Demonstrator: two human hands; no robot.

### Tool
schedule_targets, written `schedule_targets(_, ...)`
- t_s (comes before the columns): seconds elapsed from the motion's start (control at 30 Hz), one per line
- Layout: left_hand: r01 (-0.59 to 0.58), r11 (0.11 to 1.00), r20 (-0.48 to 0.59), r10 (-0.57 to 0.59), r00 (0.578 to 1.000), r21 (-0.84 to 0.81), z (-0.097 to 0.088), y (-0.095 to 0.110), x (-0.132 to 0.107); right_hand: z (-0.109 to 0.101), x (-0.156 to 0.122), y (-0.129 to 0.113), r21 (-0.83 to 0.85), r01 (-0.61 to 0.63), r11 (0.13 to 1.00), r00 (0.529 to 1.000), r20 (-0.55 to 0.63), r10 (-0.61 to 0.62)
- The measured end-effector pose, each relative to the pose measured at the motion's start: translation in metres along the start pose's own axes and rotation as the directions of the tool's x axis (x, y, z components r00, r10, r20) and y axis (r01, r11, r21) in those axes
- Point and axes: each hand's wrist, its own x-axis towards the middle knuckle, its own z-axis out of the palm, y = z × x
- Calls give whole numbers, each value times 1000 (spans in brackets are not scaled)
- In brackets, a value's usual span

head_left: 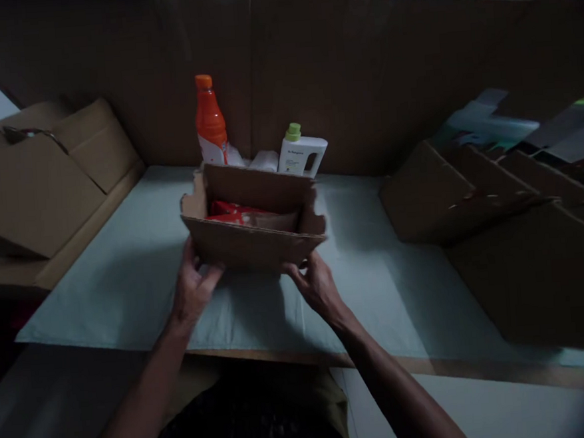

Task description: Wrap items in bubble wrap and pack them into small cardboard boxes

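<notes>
in the head view, you hold an open cardboard box (pixel 254 247) near the middle of the table (pixel 367 294), closer to its back edge than its front; whether the base touches the cloth cannot be told. your left hand (pixel 191 289) has its fingers closed around the lower left corner, your right hand (pixel 319 285) around the lower right. a red packet (pixel 225 213) lies inside. just behind, toward the table's back edge, stand a tall orange bottle (pixel 210 124) and a white bottle (pixel 300 153) with a green cap; larger cardboard boxes (pixel 530 269) crowd the right edge. with both holds low, the box could pitch if the packet slides against one wall. pushed farther back, it could knock the tall bottle over. uneven lifting could let one corner slip from your fingers.
</notes>
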Motion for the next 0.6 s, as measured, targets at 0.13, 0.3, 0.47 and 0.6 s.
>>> schedule_targets(0.13,-24,997,159,35,987,-69,32,9,-19,-44,-36,12,-144,-82,986,981,-187,54)
schedule_targets(0.3,80,987,349,-27,937,-138,72,3,-43,-79,-98,25,-273,-138,952,952,-302,52)
schedule_targets(0.47,2,977,616,132,777,-213,154,5,-35,-120,-150,58,-292,-377,879,826,-536,176)
schedule_targets(0.6,-27,949,759,267,593,-314,249,19,-19,-140,-185,82,-218,-501,838,669,-711,215)
